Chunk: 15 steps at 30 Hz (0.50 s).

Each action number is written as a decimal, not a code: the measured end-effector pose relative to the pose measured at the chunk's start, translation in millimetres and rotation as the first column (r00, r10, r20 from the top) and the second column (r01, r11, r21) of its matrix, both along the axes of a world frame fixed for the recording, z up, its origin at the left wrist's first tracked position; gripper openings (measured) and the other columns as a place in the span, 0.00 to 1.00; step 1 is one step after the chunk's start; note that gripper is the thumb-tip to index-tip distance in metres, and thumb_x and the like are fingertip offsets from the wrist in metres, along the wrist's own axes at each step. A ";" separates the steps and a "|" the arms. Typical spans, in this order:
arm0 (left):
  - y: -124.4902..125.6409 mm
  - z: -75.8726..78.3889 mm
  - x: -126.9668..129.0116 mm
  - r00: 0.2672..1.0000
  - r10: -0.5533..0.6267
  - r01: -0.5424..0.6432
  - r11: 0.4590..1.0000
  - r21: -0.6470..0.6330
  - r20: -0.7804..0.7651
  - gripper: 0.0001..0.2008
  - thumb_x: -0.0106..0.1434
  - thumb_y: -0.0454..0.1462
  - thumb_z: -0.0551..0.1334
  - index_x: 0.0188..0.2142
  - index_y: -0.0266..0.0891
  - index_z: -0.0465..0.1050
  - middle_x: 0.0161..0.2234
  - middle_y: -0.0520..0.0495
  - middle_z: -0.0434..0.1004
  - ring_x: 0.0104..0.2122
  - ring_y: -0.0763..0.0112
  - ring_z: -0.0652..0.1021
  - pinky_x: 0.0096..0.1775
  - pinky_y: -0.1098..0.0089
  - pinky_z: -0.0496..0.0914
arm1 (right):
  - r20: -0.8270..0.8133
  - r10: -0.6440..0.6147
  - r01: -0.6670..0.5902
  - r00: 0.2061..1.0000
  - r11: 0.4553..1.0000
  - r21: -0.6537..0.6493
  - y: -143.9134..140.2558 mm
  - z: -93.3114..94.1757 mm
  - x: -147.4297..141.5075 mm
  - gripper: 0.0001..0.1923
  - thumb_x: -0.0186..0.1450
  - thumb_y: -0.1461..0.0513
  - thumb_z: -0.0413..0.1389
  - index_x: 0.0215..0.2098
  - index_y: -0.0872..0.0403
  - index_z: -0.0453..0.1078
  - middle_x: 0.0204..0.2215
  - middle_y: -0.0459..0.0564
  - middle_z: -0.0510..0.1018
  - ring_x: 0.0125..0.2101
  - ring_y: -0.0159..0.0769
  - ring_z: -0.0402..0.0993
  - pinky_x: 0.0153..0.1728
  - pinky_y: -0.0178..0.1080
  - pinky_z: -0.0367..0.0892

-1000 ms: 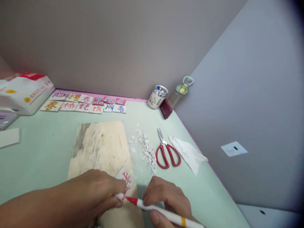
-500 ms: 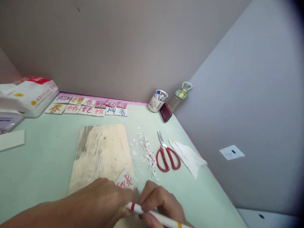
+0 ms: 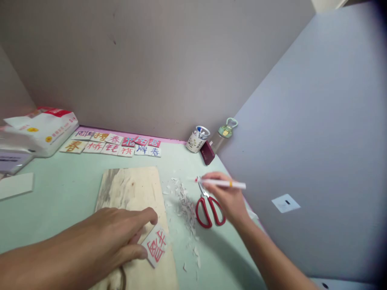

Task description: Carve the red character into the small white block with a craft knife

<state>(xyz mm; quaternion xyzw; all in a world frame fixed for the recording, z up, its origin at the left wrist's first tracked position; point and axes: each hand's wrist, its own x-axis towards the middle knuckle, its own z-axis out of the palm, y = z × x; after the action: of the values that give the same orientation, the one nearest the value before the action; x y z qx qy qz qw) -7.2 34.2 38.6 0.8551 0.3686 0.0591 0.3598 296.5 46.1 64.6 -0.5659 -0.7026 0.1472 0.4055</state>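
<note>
My left hand [image 3: 121, 229] reaches over the wooden board [image 3: 133, 185] with thumb and index finger apart. A small pale square tile [image 3: 156, 245] with red character strokes lies on the board, tilted, by those two fingertips. The thumb is at its left corner; whether it touches is hard to tell. My right hand [image 3: 225, 195] is raised over the scissors and holds a white pen-shaped tool [image 3: 222, 183] with a yellow ring and a red band near its blurred tip. Beneath that hand are the red-handled scissors [image 3: 208, 211], blades partly covered.
Pale shavings [image 3: 185, 201] lie right of the board. Two rows of character tiles [image 3: 125, 150] run along the back. A tissue pack [image 3: 53, 131] stands back left, above a white slab [image 3: 16, 186]. A can [image 3: 198, 139], dark red box [image 3: 207, 153] and bottle [image 3: 224, 133] stand back right.
My right hand has lifted away from the tile, up and right over the scissors, with the white tool. My left hand's fingers have spread, and more of the tile shows.
</note>
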 end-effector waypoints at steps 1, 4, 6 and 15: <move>1.5 -0.1 -2.8 1.000 0.003 -0.003 1.000 0.015 -0.006 0.11 0.63 0.41 0.57 0.45 0.49 0.73 0.26 0.54 0.74 0.26 0.64 0.74 0.30 0.67 0.59 | 0.028 -0.054 0.053 0.998 0.998 0.034 22.0 7.4 10.4 0.17 0.70 0.49 0.58 0.37 0.53 0.77 0.27 0.49 0.80 0.26 0.38 0.74 0.26 0.37 0.69; 5.2 -0.7 -8.4 1.000 -0.007 0.008 1.000 0.020 -0.006 0.13 0.66 0.45 0.57 0.46 0.48 0.75 0.28 0.52 0.76 0.27 0.63 0.75 0.31 0.68 0.60 | 0.153 -0.214 0.195 0.965 0.972 0.129 88.9 30.0 38.0 0.18 0.74 0.51 0.49 0.43 0.54 0.74 0.35 0.54 0.80 0.33 0.41 0.76 0.33 0.40 0.71; 7.4 -1.2 -10.5 1.000 -0.001 0.001 1.000 0.021 -0.001 0.15 0.67 0.46 0.56 0.48 0.48 0.75 0.28 0.51 0.76 0.28 0.63 0.76 0.32 0.68 0.62 | 0.266 -0.316 0.278 0.911 0.945 0.172 127.7 45.4 51.2 0.17 0.76 0.54 0.46 0.42 0.54 0.73 0.38 0.57 0.80 0.39 0.44 0.77 0.39 0.43 0.71; 17.0 10.5 -16.5 0.999 0.026 -0.027 0.999 -0.034 -0.045 0.16 0.67 0.46 0.57 0.51 0.47 0.76 0.28 0.53 0.76 0.27 0.64 0.75 0.31 0.69 0.62 | 0.807 -0.307 0.331 0.504 0.932 0.148 225.2 74.1 67.9 0.12 0.74 0.62 0.53 0.42 0.62 0.76 0.42 0.72 0.81 0.52 0.66 0.74 0.52 0.61 0.60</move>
<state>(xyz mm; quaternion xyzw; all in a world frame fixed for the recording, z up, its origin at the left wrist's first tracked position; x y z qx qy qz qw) -23.7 51.2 49.1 0.8449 0.3888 0.0384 0.3655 364.4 271.3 138.7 -0.6934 -0.6908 -0.1999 0.0463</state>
